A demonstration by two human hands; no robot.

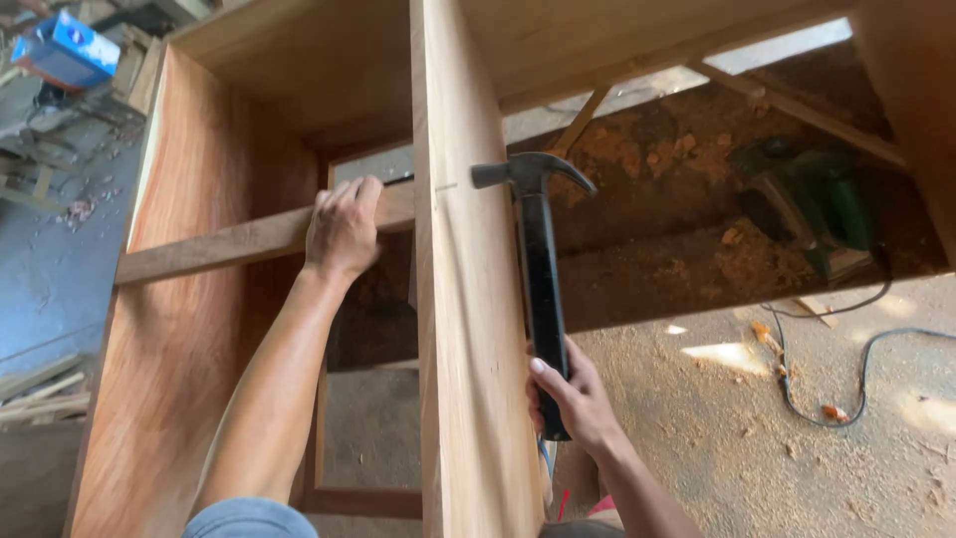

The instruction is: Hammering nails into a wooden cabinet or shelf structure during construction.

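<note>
- Right hand [576,397]: fingers wrapped tight round the lower end of the black handle of a claw hammer with a dark steel head [538,269]; thumb lies along the grip.
- Hammer stands near upright – its striking face points left and sits at, or just off, the right face of the pale upright wooden divider board [468,329], close to a small mark there. Contact: cannot tell.
- Left hand [344,227]: fingers curled together over the top edge of the horizontal wooden rail [229,242], thumb hidden behind it.
- Rail spans from the reddish plywood side panel [189,329] to the divider, left of the hammer.
- All of it is part of an open wooden cabinet frame [329,60].
- Further out, right – a green power tool [812,204] on sawdust, its black cable [846,384] trailing across the dusty floor.
- Top left: a blue box [68,50], well apart.
</note>
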